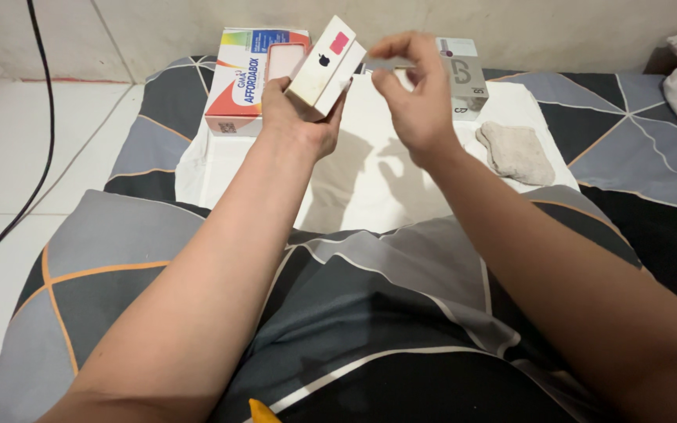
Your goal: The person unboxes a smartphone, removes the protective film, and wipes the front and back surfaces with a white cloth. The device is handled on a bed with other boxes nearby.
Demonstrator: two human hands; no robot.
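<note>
Two hands are raised over a white cloth point(370, 180) on the bed. A small white box point(327, 66) is gripped from below in the left hand point(299, 117), tilted, its long axis running up and to the right. Just beside its top corner, the right hand point(413, 98) is held with thumb and forefinger pinched nearly together; what's pinched can't be told.

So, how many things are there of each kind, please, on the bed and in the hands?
Boxes: 3 (white box in left hand, colourful box, grey box)
Cloths: 2 (white cloth, beige rag)
Total: 5
</note>
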